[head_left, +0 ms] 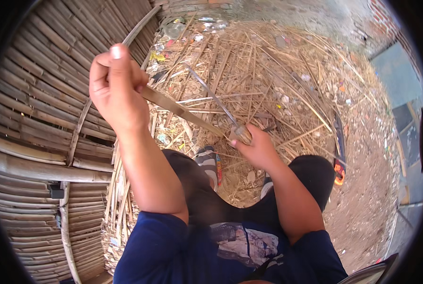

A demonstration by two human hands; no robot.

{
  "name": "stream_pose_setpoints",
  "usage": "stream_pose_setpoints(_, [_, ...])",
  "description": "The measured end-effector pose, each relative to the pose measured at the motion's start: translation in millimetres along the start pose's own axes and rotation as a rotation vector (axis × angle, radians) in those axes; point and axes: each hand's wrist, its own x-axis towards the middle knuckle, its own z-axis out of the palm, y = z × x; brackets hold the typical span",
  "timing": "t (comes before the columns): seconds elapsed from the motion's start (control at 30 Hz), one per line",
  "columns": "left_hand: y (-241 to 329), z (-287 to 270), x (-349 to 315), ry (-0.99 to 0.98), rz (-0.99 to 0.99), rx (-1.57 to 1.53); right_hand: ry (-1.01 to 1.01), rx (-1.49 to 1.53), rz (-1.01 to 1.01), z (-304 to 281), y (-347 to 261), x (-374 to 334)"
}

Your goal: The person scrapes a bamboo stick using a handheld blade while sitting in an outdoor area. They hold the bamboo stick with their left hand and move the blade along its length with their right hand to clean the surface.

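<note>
My left hand is raised at the upper left, closed round one end of a flat bamboo strip. The strip slants down to the right, and its other end comes close to my right hand. Whether my right fingers touch the strip I cannot tell. My right hand is wrapped round the handle of a long, narrow-bladed knife. Its metal blade points up and to the left, away from me, crossing above the scattered strips on the ground. My right fingers partly hide the handle.
Bamboo strips and shavings litter the ground, with bits of plastic rubbish among them. A handsaw with an orange and black handle lies beyond my right knee. A bamboo slat wall stands close on the left; a masonry wall is at the back.
</note>
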Motion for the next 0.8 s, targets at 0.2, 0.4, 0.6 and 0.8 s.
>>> stream_pose_setpoints(0.2, [-15.2,-2.2,6.1,0.135,0.086,0.165,0.119,0.040,-0.216,21.3,6.7,23.7])
stream_pose_setpoints(0.4, [0.3,-8.8,-8.0,0.146,0.141,0.212,0.074,0.248,0.066,40.2,-25.4,29.1])
stream_pose_setpoints(0.6, [34.3,2.1,-37.3,-0.047,0.250,0.404,0.074,0.346,0.018,54.3,-35.2,33.1])
stream_pose_setpoints(0.8, [37.8,22.4,-62.9,-0.083,0.335,0.286,0.072,0.380,-0.004,53.6,-44.3,25.0])
